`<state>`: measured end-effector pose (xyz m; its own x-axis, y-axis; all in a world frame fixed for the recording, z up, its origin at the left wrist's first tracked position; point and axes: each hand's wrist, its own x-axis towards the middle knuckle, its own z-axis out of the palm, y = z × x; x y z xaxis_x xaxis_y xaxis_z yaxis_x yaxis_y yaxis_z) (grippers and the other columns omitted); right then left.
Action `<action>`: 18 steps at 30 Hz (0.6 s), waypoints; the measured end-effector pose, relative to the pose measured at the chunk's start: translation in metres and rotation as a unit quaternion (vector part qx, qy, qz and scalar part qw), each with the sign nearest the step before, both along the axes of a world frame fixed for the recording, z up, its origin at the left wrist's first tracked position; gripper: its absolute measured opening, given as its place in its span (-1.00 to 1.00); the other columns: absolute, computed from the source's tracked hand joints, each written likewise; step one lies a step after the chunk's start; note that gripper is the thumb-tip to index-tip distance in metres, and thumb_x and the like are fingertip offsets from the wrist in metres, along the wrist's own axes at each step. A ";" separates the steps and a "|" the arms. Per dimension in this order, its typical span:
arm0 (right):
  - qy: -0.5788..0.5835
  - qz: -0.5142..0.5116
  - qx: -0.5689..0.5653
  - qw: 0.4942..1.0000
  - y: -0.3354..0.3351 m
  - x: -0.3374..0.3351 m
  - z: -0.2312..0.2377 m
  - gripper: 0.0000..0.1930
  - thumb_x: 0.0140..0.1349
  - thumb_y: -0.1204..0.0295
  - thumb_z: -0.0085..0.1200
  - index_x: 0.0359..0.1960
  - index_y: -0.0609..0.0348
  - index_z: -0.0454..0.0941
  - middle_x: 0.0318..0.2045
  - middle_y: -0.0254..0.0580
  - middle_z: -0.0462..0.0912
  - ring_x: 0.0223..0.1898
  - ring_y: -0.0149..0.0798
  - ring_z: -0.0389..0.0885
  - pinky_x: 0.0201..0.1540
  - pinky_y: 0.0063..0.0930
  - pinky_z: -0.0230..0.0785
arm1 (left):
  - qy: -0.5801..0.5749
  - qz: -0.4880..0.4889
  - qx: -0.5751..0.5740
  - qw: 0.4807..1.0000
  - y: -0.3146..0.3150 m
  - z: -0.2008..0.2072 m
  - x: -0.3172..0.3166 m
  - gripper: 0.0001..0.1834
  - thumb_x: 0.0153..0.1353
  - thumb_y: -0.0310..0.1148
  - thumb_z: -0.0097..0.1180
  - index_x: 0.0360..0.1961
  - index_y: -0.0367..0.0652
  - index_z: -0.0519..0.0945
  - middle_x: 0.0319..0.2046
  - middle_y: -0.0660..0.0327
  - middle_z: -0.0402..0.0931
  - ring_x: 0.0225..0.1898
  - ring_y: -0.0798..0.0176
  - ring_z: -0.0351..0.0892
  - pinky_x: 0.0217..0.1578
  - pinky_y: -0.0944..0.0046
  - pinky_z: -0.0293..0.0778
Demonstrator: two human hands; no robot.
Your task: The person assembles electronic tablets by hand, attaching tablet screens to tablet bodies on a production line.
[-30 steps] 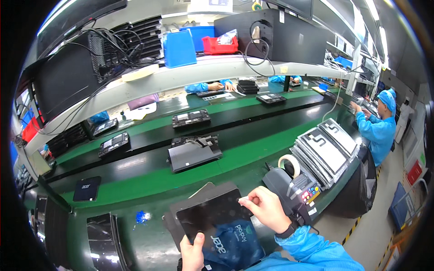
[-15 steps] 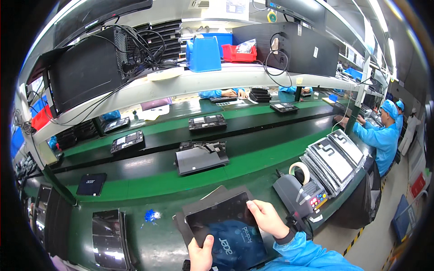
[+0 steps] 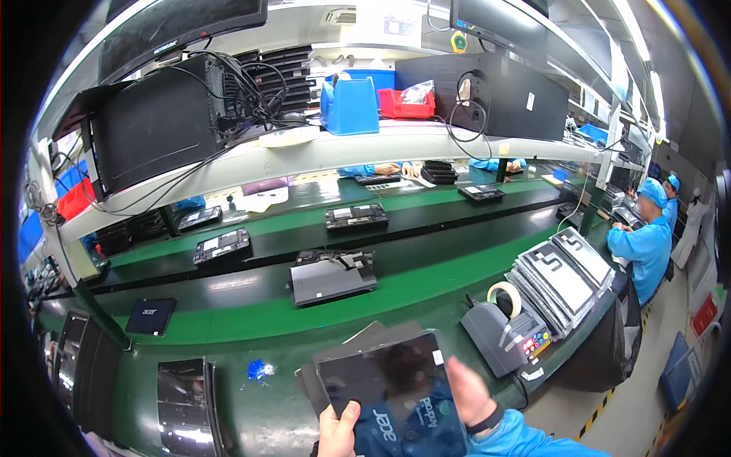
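A black tablet point(image 3: 358, 369) with a lit dark-blue screen is tilted up in front of me at the bottom centre. My left hand point(image 3: 339, 430) grips its lower left edge, thumb on the glass, fingers hidden underneath. A small white sticker point(image 3: 438, 357) shows at the tablet's upper right corner. Beside the right edge is my right hand point(image 3: 470, 392), smeared by motion, so whether it touches the tablet is unclear. Behind the tablet, dark grey flat sheets or covers point(image 3: 371, 333) stick out past its top and left sides.
To the right stand a grey tape dispenser point(image 3: 495, 335) and a stack of bagged flat panels point(image 3: 560, 278). Opened tablets and a grey cover point(image 3: 331, 280) lie on the green conveyor. Screen panels point(image 3: 183, 404) and blue scraps point(image 3: 260, 370) are at left. A co-worker point(image 3: 643, 236) sits at right.
My right hand has come off the tablet's upper right corner and moved down and right. The white sticker now shows at that corner. The tablet has shifted slightly right, still in my left hand.
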<state>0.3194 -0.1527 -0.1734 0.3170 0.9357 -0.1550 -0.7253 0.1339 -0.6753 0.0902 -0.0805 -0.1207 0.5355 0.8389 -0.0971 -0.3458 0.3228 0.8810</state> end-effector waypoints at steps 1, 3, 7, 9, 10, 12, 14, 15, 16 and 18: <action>0.096 0.113 0.137 0.979 -0.004 0.003 0.046 -0.45 0.37 0.06 -0.28 0.11 0.36 0.31 0.05 -0.10 0.47 0.03 -0.19 0.46 0.13 -0.29 0.29 | 0.029 0.022 0.009 0.999 0.001 0.003 -0.003 -0.63 0.27 -0.30 0.05 0.02 -0.32 0.45 -0.09 0.21 0.49 -0.08 0.30 0.45 -0.05 0.30 0.37; 0.078 0.073 0.163 0.981 -0.004 0.008 0.071 -0.35 0.34 -0.02 -0.30 0.14 0.43 0.26 0.02 0.07 0.49 0.00 -0.09 0.50 0.07 -0.21 0.35 | 0.048 0.018 0.004 0.999 0.005 0.004 -0.004 -0.63 0.28 -0.30 0.04 0.02 -0.32 0.45 -0.09 0.21 0.50 -0.09 0.31 0.45 -0.05 0.31 0.37; -0.340 0.029 -0.100 0.935 -0.010 -0.015 0.052 -0.55 0.39 0.19 -0.19 0.06 0.38 0.38 -0.06 -0.25 0.53 -0.06 -0.43 0.44 0.05 -0.43 0.28 | 0.019 0.023 -0.022 0.999 0.009 0.004 0.009 -0.63 0.30 -0.31 0.01 0.04 -0.32 0.45 -0.07 0.22 0.49 -0.07 0.36 0.43 -0.05 0.36 0.36; -0.290 0.037 -0.124 0.948 -0.005 -0.022 0.061 -0.61 0.37 0.21 -0.13 -0.05 0.34 0.49 -0.18 -0.40 0.54 -0.13 -0.54 0.40 -0.02 -0.55 0.28 | 0.026 0.050 0.023 0.998 0.011 0.001 0.008 -0.61 0.32 -0.31 -0.03 0.10 -0.31 0.39 -0.03 0.20 0.46 -0.01 0.35 0.41 -0.03 0.36 0.36; -0.340 -0.012 -0.106 0.934 0.001 -0.018 0.059 -0.63 0.37 0.22 -0.12 -0.10 0.32 0.52 -0.24 -0.43 0.54 -0.17 -0.55 0.40 -0.05 -0.58 0.27 | -0.042 0.083 0.014 0.996 0.013 -0.008 0.007 -0.60 0.33 -0.32 -0.05 0.12 -0.30 0.36 0.01 0.18 0.42 0.02 0.31 0.40 -0.02 0.33 0.36; -0.391 -0.058 -0.089 0.914 0.017 0.008 0.054 -0.67 0.37 0.23 -0.10 -0.27 0.28 0.56 -0.35 -0.50 0.50 -0.30 -0.59 0.38 -0.17 -0.65 0.26 | -0.095 0.117 0.060 0.987 0.006 0.012 -0.005 -0.58 0.36 -0.33 -0.10 0.18 -0.28 0.26 0.10 0.13 0.31 0.04 0.20 0.43 0.00 0.29 0.40; -0.394 -0.169 -0.032 0.903 0.046 0.017 0.065 -0.68 0.37 0.22 -0.12 -0.34 0.23 0.54 -0.41 -0.42 0.52 -0.36 -0.54 0.42 -0.24 -0.59 0.29 | -0.070 0.206 0.094 0.972 0.006 -0.006 -0.025 -0.62 0.35 -0.37 -0.12 0.14 -0.28 0.28 0.10 0.13 0.30 0.02 0.18 0.45 -0.06 0.29 0.44; -0.252 -0.117 0.003 0.961 0.059 0.030 0.069 -0.68 0.37 0.22 -0.13 -0.31 0.24 0.54 -0.39 -0.33 0.56 -0.34 -0.45 0.47 -0.24 -0.51 0.34 | -0.048 0.231 0.090 0.968 0.001 -0.002 -0.039 -0.64 0.34 -0.39 -0.12 0.12 -0.29 0.30 0.09 0.13 0.30 0.00 0.18 0.46 -0.08 0.29 0.46; -0.212 -0.122 -0.004 0.970 0.077 0.040 0.073 -0.69 0.37 0.23 -0.14 -0.25 0.25 0.51 -0.34 -0.26 0.57 -0.31 -0.34 0.51 -0.23 -0.42 0.38 | -0.011 0.262 0.084 0.961 -0.002 -0.008 -0.054 -0.66 0.34 -0.39 -0.12 0.10 -0.29 0.32 0.07 0.13 0.31 -0.02 0.18 0.47 -0.08 0.29 0.46; -0.110 -0.164 0.008 0.980 0.125 0.097 0.037 -0.69 0.39 0.28 -0.22 -0.13 0.27 0.46 -0.20 -0.13 0.58 -0.19 -0.18 0.54 -0.12 -0.28 0.42 | 0.034 0.310 0.070 0.948 -0.004 -0.036 -0.080 -0.69 0.32 -0.39 -0.11 0.04 -0.28 0.35 0.03 0.11 0.34 -0.09 0.21 0.48 -0.11 0.30 0.47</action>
<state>0.4168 -0.0273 -0.1361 0.6256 0.7794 -0.0346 -0.4782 0.3480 -0.8064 0.0105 -0.0847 -0.1571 -0.0682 0.9974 0.0210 -0.3710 -0.0449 0.9276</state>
